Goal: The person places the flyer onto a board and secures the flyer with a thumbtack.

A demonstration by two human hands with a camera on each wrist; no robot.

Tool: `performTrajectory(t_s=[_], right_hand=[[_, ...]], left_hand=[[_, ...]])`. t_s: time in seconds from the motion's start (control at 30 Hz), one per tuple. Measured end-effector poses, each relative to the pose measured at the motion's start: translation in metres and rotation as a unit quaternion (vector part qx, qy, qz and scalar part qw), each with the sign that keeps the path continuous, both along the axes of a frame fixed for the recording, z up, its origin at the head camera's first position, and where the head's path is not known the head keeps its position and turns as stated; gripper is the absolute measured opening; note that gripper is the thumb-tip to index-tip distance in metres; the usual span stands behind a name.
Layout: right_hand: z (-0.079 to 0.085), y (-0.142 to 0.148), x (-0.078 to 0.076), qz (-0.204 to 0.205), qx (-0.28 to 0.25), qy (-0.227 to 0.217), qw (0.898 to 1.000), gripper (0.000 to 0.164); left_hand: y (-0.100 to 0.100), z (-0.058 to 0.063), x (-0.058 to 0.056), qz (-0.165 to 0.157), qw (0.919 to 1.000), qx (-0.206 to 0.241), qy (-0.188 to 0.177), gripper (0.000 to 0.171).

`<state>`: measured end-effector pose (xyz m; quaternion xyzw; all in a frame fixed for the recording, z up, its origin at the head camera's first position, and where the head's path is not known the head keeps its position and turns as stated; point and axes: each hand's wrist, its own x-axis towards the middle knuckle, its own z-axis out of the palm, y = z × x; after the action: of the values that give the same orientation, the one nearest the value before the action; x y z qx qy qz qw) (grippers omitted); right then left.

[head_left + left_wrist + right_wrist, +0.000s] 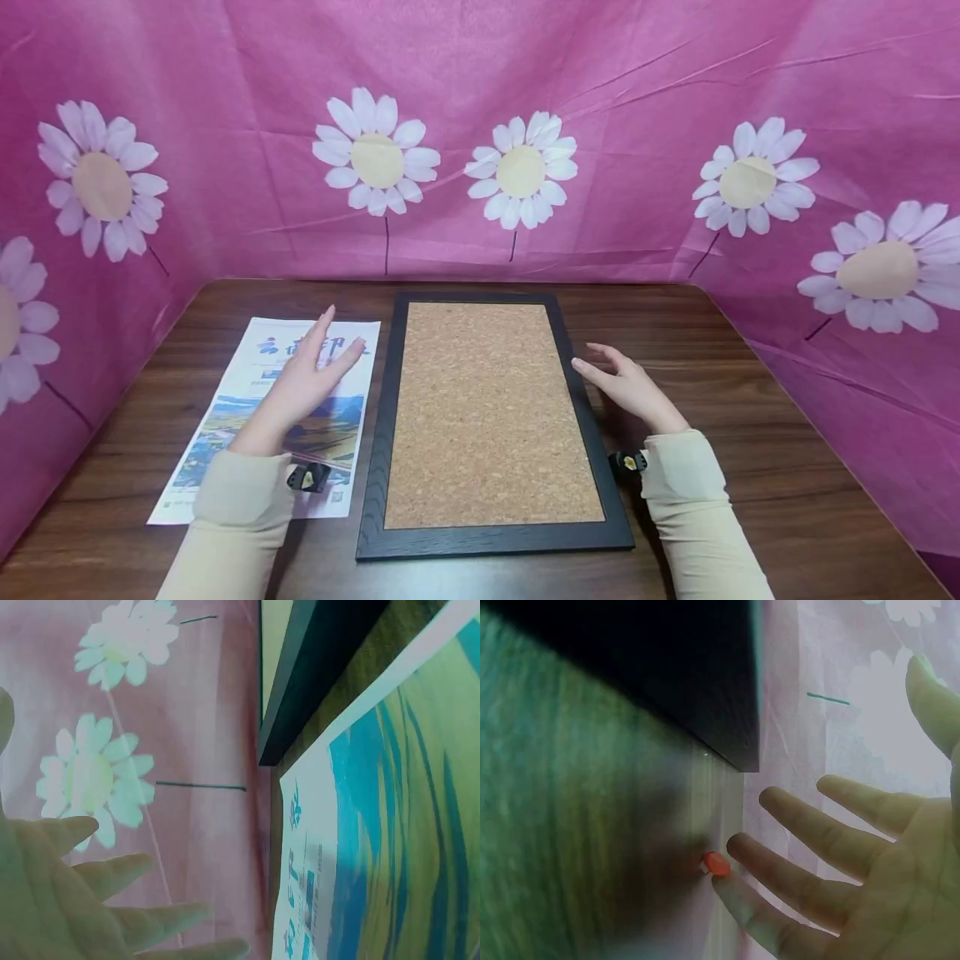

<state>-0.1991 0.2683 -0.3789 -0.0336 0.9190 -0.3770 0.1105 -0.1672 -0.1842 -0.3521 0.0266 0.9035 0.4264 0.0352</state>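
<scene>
A black-framed cork board (487,417) lies flat on the wooden table between the two hands. To its left is a printed poster (225,408) with blue lettering and a landscape picture. My left hand (303,383) hovers over the poster, fingers spread and holding nothing. Just beyond the board's right edge, my right hand (633,392) hangs with straight, parted fingers (810,832) and grips nothing. A small red pushpin (717,863) shows on the table near its fingertips in the right wrist view. That pin is hidden in the head view.
The dark wooden table (780,500) carries the board and poster. A pink cloth (450,242) printed with white daisies hangs behind the table and along both sides. Each wrist wears a small black camera, one at the left wrist (309,477).
</scene>
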Motion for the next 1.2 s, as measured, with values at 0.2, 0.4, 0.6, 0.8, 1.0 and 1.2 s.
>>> performTrajectory(t_s=[0.2,0.4,0.6,0.8,1.0,1.2], right_hand=[[-0.004,0.000,0.000,0.002,0.025,-0.011,1.000,0.079],[-0.005,0.003,-0.003,0.015,0.059,-0.008,0.998,0.073],[-0.005,0.005,-0.004,0.021,0.062,-0.009,0.998,0.071],[-0.005,0.008,-0.004,0.028,0.055,-0.007,0.998,0.066],[-0.007,0.009,-0.005,0.032,0.057,-0.007,0.998,0.062],[-0.009,0.008,-0.007,0.032,0.064,-0.001,0.997,0.056]], left_hand=[[-0.014,-0.006,0.001,0.023,0.9989,0.027,-0.030,0.085],[-0.031,-0.011,0.000,0.042,0.9980,0.022,-0.040,0.085],[-0.051,-0.009,0.001,0.067,0.9966,0.007,-0.048,0.088],[-0.070,-0.011,0.002,0.083,0.9941,-0.021,-0.067,0.092],[-0.081,-0.017,0.006,0.092,0.9927,-0.028,-0.072,0.096],[-0.089,-0.021,0.004,0.087,0.9919,-0.041,-0.083,0.097]])
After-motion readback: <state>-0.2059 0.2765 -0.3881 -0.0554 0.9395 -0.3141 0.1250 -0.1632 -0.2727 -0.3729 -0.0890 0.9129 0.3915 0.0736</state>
